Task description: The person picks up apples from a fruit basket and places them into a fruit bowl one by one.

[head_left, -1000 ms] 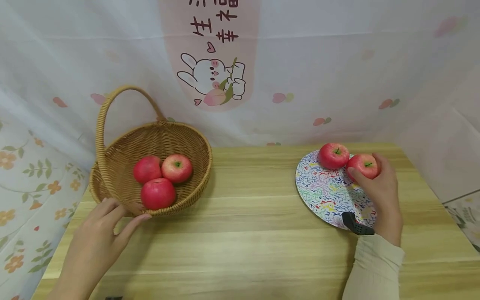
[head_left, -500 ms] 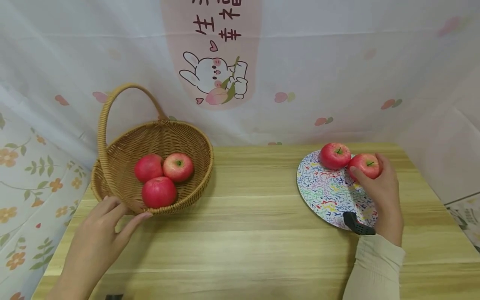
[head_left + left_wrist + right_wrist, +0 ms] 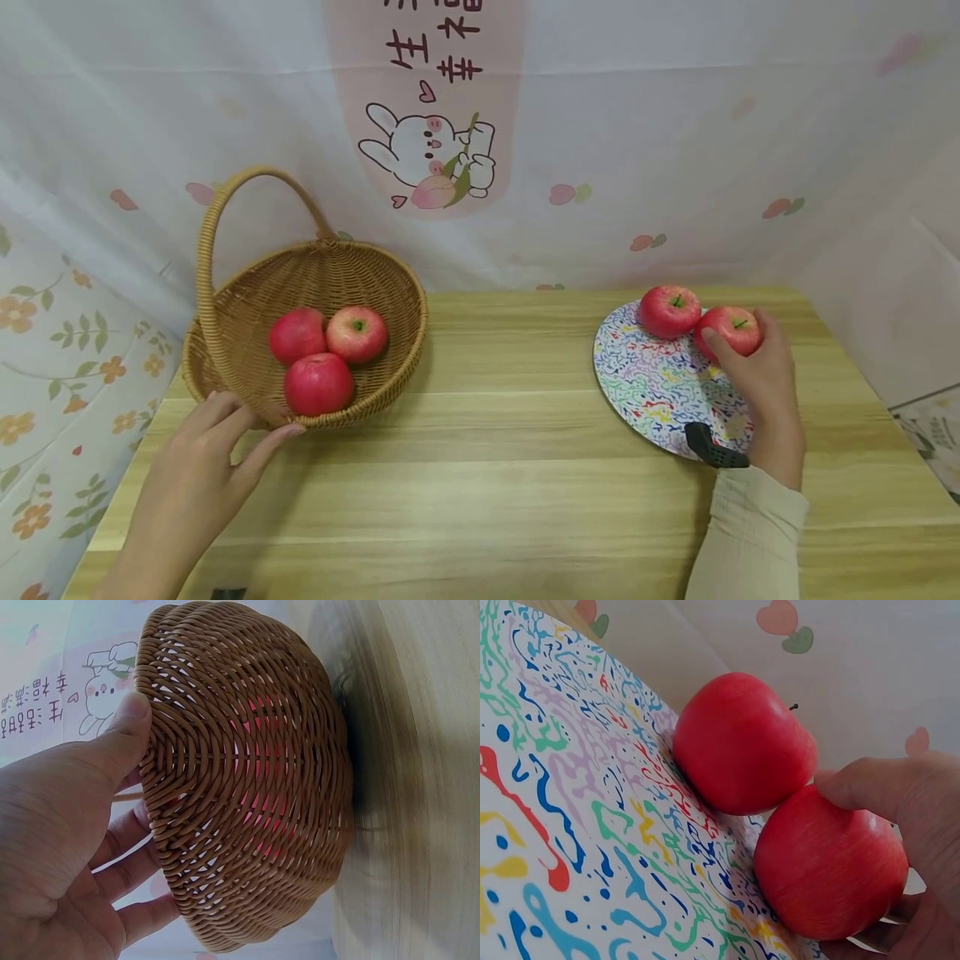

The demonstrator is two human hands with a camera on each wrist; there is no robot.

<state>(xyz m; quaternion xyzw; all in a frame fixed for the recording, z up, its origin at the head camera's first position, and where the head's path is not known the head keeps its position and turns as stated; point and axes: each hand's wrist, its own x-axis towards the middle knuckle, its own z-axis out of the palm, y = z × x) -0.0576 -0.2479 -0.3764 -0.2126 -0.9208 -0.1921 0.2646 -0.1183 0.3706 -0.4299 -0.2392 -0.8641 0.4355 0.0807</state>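
Observation:
At the left, a wicker basket (image 3: pixel 390 275) with a tall arched handle holds three red apples (image 3: pixel 318 385), partly visible through the weave in the left wrist view. My left hand (image 3: pixel 191 467) pinches the basket's near rim, thumb outside and fingers on the inner side (image 3: pixel 67 840). On the right lies a round plate (image 3: pixel 637 392) with a multicoloured squiggle pattern. My right hand (image 3: pixel 765 392) grips a red apple (image 3: pixel 829 862) at the plate's right side, thumb on one side and fingers on the other. Another red apple (image 3: pixel 742 742) sits against it on the plate.
A wooden table (image 3: pixel 480 492) carries basket and plate, with bare wood between them. Behind hangs a white curtain (image 3: pixel 600 125) with a rabbit print. Floral cloth (image 3: pixel 52 400) stands along the left side. A small dark object (image 3: pixel 228 594) shows at the bottom edge.
The whole head view shifts slightly from the earliest frame. Both hands keep their holds on the basket rim and the apple, with hardly any movement.

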